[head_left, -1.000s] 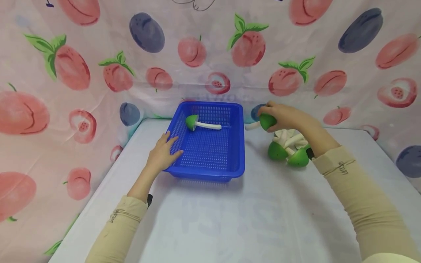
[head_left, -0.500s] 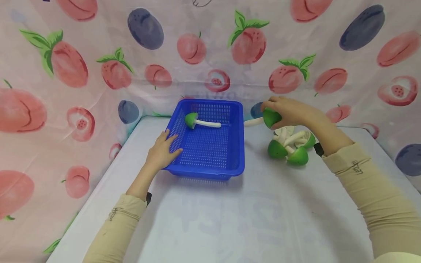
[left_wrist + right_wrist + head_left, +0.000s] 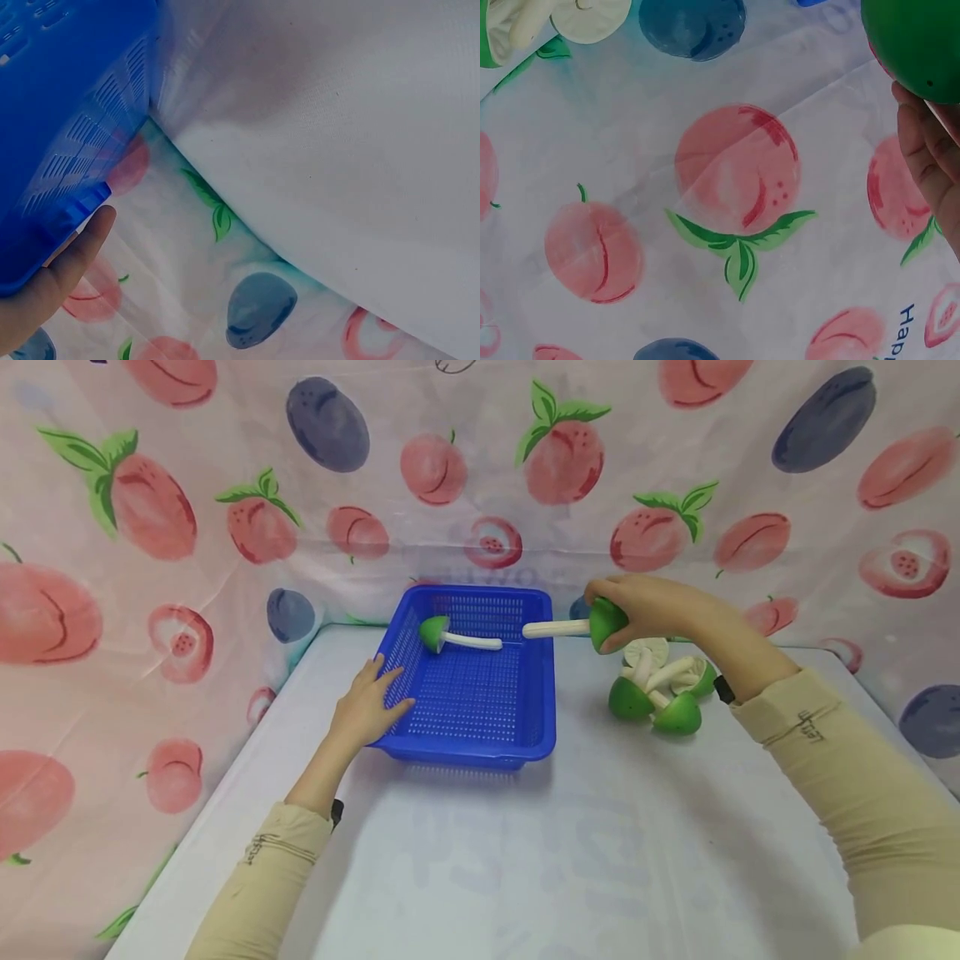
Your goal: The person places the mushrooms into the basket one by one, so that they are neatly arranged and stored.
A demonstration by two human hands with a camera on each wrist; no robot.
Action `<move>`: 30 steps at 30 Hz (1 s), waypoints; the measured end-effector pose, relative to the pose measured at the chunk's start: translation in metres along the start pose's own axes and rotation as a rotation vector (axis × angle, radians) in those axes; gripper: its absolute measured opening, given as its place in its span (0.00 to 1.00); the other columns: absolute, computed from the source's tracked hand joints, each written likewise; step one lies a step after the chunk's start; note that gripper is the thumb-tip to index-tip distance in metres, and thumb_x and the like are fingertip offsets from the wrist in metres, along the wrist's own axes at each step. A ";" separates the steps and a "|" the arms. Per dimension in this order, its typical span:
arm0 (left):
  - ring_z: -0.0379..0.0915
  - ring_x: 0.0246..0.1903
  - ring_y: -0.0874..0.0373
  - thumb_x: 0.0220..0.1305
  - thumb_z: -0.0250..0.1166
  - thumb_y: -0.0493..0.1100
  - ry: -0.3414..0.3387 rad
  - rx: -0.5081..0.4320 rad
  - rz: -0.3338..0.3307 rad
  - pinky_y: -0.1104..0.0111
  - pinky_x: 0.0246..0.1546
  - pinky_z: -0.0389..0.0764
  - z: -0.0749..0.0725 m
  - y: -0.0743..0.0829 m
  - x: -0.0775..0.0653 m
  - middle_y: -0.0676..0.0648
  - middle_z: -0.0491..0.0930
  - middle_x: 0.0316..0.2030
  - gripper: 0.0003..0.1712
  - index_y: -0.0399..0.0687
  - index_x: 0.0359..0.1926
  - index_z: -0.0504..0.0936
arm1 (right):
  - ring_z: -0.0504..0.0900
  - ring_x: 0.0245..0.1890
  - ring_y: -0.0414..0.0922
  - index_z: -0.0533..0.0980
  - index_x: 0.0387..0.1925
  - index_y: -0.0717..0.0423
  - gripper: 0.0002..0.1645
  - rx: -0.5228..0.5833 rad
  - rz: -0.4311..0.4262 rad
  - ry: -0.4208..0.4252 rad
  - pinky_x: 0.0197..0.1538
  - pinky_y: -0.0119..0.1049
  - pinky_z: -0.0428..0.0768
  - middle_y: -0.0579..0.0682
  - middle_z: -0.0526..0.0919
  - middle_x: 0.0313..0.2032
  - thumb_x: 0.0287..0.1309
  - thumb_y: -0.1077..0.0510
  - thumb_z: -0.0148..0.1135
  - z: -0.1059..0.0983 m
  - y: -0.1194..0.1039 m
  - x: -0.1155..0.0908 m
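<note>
A toy mushroom (image 3: 606, 623) with a green cap and white stem is held by its cap in my right hand (image 3: 637, 606). Its stem points left, over the right rim of the blue plastic basket (image 3: 542, 710). The cap (image 3: 919, 45) also fills the upper right corner of the right wrist view, fingertips against it. My left hand (image 3: 365, 706) rests on the basket's left rim with spread fingers; in the left wrist view a straight finger (image 3: 86, 244) lies along the rim. Inside the basket, another green-capped mushroom (image 3: 433, 633) lies on its side near the back.
Several more green-capped mushrooms (image 3: 677, 713) lie piled on the white-covered table (image 3: 480, 860), right of the basket and below my right forearm. A fruit-printed cloth (image 3: 465, 452) hangs behind the table and along its left side.
My right hand first draws slightly right, then carries the mushroom left, so its stem reaches over the basket's right rim. The left hand keeps its place on the left rim.
</note>
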State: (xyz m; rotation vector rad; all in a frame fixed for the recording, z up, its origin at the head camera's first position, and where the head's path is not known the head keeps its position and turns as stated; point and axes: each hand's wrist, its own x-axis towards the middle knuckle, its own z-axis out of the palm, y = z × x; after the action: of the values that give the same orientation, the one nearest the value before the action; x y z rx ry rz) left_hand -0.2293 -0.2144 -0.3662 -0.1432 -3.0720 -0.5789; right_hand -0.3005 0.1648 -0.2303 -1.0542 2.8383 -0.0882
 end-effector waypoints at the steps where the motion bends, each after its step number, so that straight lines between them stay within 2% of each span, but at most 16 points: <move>1: 0.37 0.73 0.39 0.65 0.56 0.56 0.000 0.001 0.000 0.36 0.60 0.59 0.000 0.000 0.000 0.35 0.44 0.73 0.37 0.44 0.70 0.60 | 0.74 0.36 0.46 0.68 0.50 0.56 0.33 0.002 -0.006 0.000 0.40 0.39 0.77 0.51 0.77 0.39 0.44 0.52 0.74 0.000 0.000 0.002; 10: 0.37 0.73 0.39 0.65 0.56 0.56 -0.002 0.003 -0.004 0.35 0.60 0.59 -0.001 -0.001 0.000 0.36 0.44 0.73 0.37 0.45 0.70 0.60 | 0.75 0.40 0.47 0.66 0.53 0.53 0.34 0.042 -0.038 -0.032 0.45 0.40 0.79 0.52 0.76 0.43 0.46 0.54 0.73 0.003 -0.012 0.028; 15: 0.37 0.73 0.39 0.65 0.56 0.55 0.002 -0.001 -0.002 0.35 0.60 0.59 0.000 0.000 0.000 0.36 0.44 0.73 0.37 0.44 0.69 0.61 | 0.74 0.44 0.50 0.66 0.55 0.51 0.33 0.024 -0.042 -0.068 0.46 0.42 0.79 0.53 0.75 0.46 0.49 0.53 0.71 0.002 -0.022 0.041; 22: 0.37 0.73 0.39 0.65 0.56 0.56 0.004 0.004 0.005 0.36 0.60 0.59 0.000 0.002 -0.001 0.36 0.45 0.73 0.37 0.44 0.69 0.61 | 0.74 0.45 0.51 0.66 0.57 0.53 0.33 0.037 -0.062 -0.064 0.46 0.43 0.79 0.55 0.76 0.46 0.51 0.54 0.70 0.004 -0.028 0.058; 30: 0.37 0.73 0.39 0.65 0.56 0.56 0.001 0.006 -0.002 0.36 0.60 0.59 0.000 0.001 -0.001 0.36 0.45 0.73 0.37 0.44 0.69 0.61 | 0.74 0.46 0.50 0.66 0.59 0.52 0.35 0.019 -0.041 -0.095 0.49 0.42 0.78 0.54 0.77 0.48 0.51 0.51 0.70 0.014 -0.037 0.085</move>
State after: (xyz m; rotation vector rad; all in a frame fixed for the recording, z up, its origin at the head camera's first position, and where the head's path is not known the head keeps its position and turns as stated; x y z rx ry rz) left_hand -0.2284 -0.2134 -0.3653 -0.1402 -3.0729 -0.5702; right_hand -0.3387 0.0814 -0.2478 -1.0825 2.7267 -0.0658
